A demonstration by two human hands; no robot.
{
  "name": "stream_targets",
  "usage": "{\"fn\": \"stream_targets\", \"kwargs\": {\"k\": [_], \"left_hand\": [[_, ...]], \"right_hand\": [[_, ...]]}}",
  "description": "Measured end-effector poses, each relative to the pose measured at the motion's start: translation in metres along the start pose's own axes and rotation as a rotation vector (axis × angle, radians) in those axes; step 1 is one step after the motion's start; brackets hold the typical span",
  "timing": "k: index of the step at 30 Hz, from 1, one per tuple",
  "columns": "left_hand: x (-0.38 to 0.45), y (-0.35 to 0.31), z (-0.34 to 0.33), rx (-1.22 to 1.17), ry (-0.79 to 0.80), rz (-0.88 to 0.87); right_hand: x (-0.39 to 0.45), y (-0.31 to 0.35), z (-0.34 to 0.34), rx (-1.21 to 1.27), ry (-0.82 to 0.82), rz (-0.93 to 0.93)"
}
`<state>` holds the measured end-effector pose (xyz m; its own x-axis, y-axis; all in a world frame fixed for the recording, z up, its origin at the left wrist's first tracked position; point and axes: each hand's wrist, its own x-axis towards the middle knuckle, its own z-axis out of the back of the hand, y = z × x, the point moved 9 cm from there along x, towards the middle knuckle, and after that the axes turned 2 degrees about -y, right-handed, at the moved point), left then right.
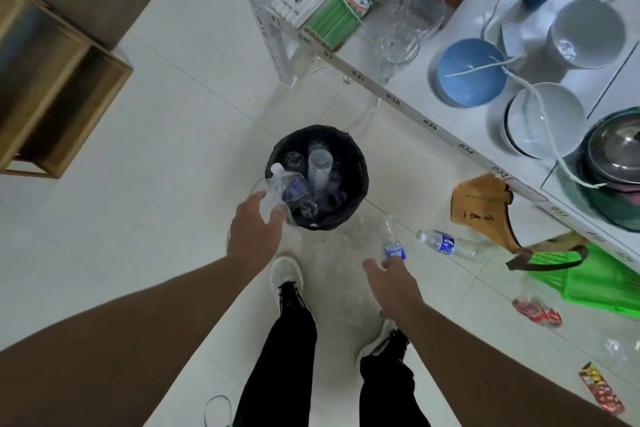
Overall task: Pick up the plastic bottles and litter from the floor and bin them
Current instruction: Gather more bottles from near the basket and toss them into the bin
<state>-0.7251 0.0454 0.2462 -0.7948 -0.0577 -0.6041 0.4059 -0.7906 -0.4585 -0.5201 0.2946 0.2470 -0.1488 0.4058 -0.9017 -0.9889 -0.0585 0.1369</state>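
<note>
At six o'clock stand the person's two shoes. Just past them, at five o'clock, the right hand (393,282) pinches a small clear bottle (393,239) by its blue-labelled end, fingers curled round it, the neck pointing away toward the bin. At seven to eight o'clock the left hand (254,225) curls its fingers round a crumpled bottle (278,189), held right at the near-left rim of the bin (358,166), cap up.

The bin sits at centre, black-lined and already crowded with bottles, several standing on end. The step in hand looks to be dropping the left bottle in. It would go best carried further over the opening, toward the emptier right side, and let go neck down so it slides between the others and does not perch on the rim or tip out. The right-hand bottle should follow only once the left is clear.

Still on the floor: a labelled bottle (446,243) at three o'clock, a red wrapper (536,312) at four o'clock, another wrapper (601,392) lower at four o'clock. Beyond, a brown bag (481,204) and a green bag (588,277) lie under the shelf (429,125).
</note>
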Motion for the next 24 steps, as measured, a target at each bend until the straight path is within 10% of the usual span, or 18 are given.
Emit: {"fn": "stream_targets", "kwargs": {"k": [24], "left_hand": [[-0.199, 0.070, -0.014, -0.098, -0.104, 0.205]], "right_hand": [[-0.073, -0.110, 0.079, -0.256, 0.063, 0.201]]}}
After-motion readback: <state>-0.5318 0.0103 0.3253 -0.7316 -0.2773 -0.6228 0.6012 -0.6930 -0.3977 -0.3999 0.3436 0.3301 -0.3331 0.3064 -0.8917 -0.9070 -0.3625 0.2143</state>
